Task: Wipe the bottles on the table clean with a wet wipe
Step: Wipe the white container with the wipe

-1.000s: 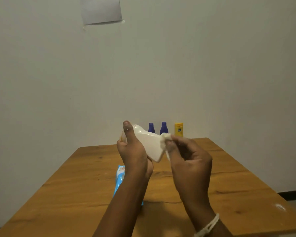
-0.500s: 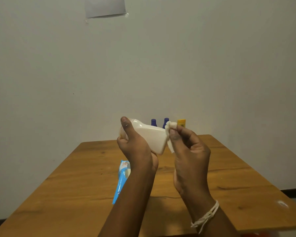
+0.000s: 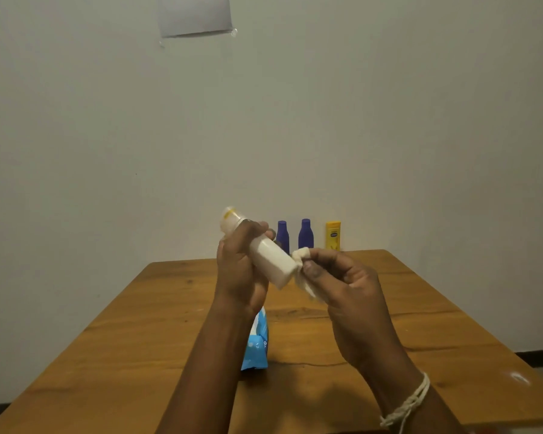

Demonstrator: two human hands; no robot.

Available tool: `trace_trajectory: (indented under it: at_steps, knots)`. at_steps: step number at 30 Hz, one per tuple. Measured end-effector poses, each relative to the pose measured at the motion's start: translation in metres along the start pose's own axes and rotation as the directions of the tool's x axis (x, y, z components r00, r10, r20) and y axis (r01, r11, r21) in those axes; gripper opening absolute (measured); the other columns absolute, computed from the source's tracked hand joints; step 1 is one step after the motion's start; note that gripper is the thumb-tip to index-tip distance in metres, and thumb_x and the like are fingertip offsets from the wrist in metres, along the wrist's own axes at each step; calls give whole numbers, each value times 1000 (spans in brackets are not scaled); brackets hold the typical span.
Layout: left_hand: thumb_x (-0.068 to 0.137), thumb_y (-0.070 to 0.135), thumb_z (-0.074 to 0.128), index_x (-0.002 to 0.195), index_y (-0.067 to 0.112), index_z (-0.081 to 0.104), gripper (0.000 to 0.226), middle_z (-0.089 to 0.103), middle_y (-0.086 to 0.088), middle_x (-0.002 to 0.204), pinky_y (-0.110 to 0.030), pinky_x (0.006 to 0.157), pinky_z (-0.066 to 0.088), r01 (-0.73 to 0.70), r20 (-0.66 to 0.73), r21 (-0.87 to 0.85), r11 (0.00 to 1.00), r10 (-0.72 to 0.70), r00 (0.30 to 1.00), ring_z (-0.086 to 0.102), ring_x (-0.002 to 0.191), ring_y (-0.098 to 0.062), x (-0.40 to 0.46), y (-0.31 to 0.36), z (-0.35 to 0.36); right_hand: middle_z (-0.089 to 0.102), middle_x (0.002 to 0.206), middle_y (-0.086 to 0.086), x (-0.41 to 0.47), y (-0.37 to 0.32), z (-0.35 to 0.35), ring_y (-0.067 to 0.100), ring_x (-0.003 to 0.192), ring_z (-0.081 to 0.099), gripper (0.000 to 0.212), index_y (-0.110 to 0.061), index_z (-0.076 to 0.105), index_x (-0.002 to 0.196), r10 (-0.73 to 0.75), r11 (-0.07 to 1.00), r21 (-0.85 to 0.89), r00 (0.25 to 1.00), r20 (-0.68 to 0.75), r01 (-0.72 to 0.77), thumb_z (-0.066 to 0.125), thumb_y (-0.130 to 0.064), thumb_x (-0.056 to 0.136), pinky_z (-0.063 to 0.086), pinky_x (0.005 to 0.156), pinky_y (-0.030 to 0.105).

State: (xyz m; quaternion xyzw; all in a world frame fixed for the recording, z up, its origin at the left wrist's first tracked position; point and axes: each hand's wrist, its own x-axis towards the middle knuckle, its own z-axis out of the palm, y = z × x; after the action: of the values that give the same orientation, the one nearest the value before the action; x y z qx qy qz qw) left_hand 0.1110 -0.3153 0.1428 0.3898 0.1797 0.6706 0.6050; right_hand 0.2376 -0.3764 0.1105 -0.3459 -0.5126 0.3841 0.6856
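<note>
My left hand [image 3: 242,270] grips a white bottle [image 3: 271,260] in the air above the wooden table [image 3: 420,308]. The bottle is tilted, cap up to the left and base down to the right. My right hand [image 3: 342,283] pinches a crumpled white wet wipe [image 3: 301,270] against the bottle's base. At the table's far edge by the wall stand two purple bottles [image 3: 282,236] [image 3: 305,234] and a yellow bottle [image 3: 333,235].
A blue wet-wipe pack [image 3: 257,343] lies on the table under my left forearm, partly hidden by it. A grey sheet [image 3: 195,14] is taped high on the wall. A white cord bracelet [image 3: 408,402] circles my right wrist.
My left hand has turned the bottle, so its cap now points up and left and its narrow side faces me. My right hand with the wipe has dropped slightly, staying at the base.
</note>
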Motion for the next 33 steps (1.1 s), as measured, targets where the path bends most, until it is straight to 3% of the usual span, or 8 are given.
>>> trace_trajectory:
  at_steps: [5,11,16,22,25,28,31,33]
  knots:
    - [51,26,78,94,8,51,54,50,-5,77,-27,57,49,143,235,-70,987,-123,964,49,64,-16,-4,-9,5,76,96,-10,-1,5,-2,4,94,70,16,-23,74,101,4,988,-154,1000,9,-3,70,-17,87,57,70,17]
    - [71,39,71,123,1,53,67,65,-9,98,-33,71,54,-68,88,46,997,64,994,63,86,-20,-2,-11,10,70,100,-18,-14,-1,-1,-5,97,63,19,-27,72,104,-284,867,-431,959,-12,251,72,-21,86,55,72,9]
    - [96,47,51,140,9,48,59,62,-12,138,-48,95,56,-54,155,93,994,39,987,64,122,-32,-11,-15,16,70,101,-16,-14,-2,-3,-4,99,63,20,-21,73,104,-370,801,-510,929,-10,313,74,-22,84,56,79,13]
    - [96,51,38,135,35,51,45,73,-2,117,-39,78,62,-42,215,269,962,-17,976,71,105,-22,-22,-26,19,67,96,-10,26,-27,5,-8,84,59,16,-15,72,105,-544,652,-631,839,-1,421,70,-18,89,48,71,2]
    - [76,72,42,138,42,47,68,67,-10,122,-42,72,62,-9,177,403,915,-68,982,70,105,-29,-22,-24,16,70,98,-7,48,-42,4,-6,86,61,17,-15,73,106,-575,631,-629,818,16,455,69,-19,90,46,73,1]
    - [83,70,40,145,37,44,70,63,-13,133,-46,81,59,-42,212,320,946,-28,977,65,117,-35,-11,-17,8,70,98,-4,30,-28,4,0,89,62,15,-13,71,104,-571,589,-625,811,127,512,69,-18,89,49,75,6]
    - [90,67,43,154,22,33,79,54,-13,147,-48,92,55,84,238,112,990,-109,965,58,129,-35,-3,-9,-2,70,98,-6,-9,2,-2,1,92,63,18,-17,70,100,-536,493,-684,807,248,538,69,-25,85,57,78,20]
    - [89,67,45,154,19,31,82,51,-11,150,-48,90,55,136,285,115,984,-163,945,57,130,-35,-3,-10,-10,71,99,-8,-17,7,-8,0,93,64,17,-19,69,101,-522,490,-696,816,248,525,70,-27,85,60,75,25]
